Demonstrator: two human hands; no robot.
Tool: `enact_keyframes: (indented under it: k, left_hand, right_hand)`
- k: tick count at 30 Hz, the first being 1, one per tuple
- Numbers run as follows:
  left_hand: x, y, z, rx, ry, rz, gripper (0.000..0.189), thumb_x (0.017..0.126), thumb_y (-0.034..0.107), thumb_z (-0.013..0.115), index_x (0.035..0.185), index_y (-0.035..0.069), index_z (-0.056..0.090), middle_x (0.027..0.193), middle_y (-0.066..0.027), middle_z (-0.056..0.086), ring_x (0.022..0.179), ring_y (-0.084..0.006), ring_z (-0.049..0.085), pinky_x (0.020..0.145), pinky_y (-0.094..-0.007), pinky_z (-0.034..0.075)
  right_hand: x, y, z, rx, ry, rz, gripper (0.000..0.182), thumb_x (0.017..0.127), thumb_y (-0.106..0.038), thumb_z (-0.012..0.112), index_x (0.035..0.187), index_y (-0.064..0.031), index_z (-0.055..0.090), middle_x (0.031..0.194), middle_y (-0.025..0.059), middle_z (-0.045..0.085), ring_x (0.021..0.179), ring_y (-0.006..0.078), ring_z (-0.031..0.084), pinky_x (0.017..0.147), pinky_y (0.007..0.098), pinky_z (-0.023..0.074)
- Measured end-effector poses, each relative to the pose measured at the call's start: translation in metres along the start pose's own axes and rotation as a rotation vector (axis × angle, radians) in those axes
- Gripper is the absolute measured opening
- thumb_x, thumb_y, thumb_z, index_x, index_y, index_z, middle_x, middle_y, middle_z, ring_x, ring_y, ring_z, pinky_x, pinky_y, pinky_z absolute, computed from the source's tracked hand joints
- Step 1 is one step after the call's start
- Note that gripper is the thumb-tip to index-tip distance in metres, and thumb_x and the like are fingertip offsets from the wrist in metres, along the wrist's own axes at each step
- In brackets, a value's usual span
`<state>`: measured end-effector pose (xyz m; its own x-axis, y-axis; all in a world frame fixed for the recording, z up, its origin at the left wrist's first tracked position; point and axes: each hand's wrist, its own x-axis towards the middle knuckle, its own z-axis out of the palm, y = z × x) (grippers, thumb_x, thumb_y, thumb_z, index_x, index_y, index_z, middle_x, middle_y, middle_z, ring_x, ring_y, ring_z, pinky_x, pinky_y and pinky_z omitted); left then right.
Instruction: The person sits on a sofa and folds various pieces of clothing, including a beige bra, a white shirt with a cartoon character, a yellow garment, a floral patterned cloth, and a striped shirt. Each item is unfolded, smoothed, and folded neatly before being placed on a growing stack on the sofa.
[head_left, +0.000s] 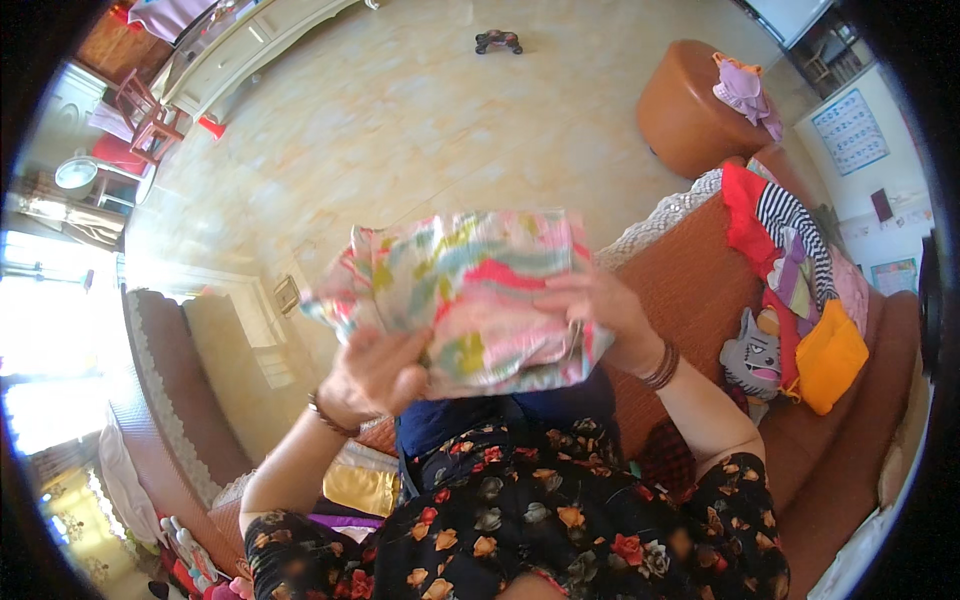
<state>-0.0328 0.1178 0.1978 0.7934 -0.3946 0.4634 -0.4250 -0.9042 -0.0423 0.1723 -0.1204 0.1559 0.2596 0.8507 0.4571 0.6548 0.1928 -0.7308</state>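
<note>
A multicoloured patterned cloth garment (465, 300), partly folded, is held up in front of my body above my lap. At its lower left edge my left hand (382, 371) grips the fabric. My right hand (592, 307) lies over its right side, with the fingers spread on the cloth and part of the hand blurred. A loose flap of the garment sticks out to the left. Folded cloths, one of them shiny yellow (360, 487), lie beside me at the left.
On the brown sofa (675, 300) to the right lie a heap of clothes with an orange piece (831, 356) and a grey plush toy (752, 360). A brown ottoman (690, 112) bears a lilac garment (741, 90). A toy car (498, 42) stands on the floor.
</note>
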Motion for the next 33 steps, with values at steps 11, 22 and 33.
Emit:
enact_keyframes:
  k: [11,22,33]
  left_hand:
    - [-0.052,0.061,0.051,-0.374,-0.444,-0.345,0.041,0.066,0.006,0.06,0.107,0.006,0.058,0.117,-0.0115,0.053,0.102,-0.0256,0.053,0.085,-0.0377,0.042]
    - [-0.056,-0.063,0.069,-1.654,-0.634,-1.097,0.047,0.074,0.007,0.057,0.119,0.007,0.045,0.1,-0.0065,0.058,0.092,-0.0164,0.055,0.075,-0.0274,0.044]
    - [-0.007,-0.028,0.056,-0.151,0.061,-0.862,0.026,0.078,-0.001,0.052,0.104,0.0,0.055,0.111,-0.0175,0.055,0.103,-0.0328,0.054,0.086,-0.0398,0.043]
  right_hand:
    - [-0.078,0.013,0.059,-0.151,-0.245,-0.001,0.019,0.075,-0.009,0.059,0.094,-0.0092,0.059,0.101,0.0078,0.065,0.094,0.0244,0.057,0.082,0.0372,0.0458]
    - [-0.045,0.052,0.071,0.412,0.334,0.792,0.022,0.088,-0.021,0.058,0.097,-0.0017,0.061,0.081,0.0064,0.063,0.076,0.0101,0.057,0.068,0.0288,0.0467]
    - [-0.028,0.033,0.064,-0.602,0.585,0.647,0.037,0.079,-0.011,0.057,0.111,0.001,0.043,0.096,0.0182,0.058,0.093,0.0339,0.056,0.082,0.0419,0.0427]
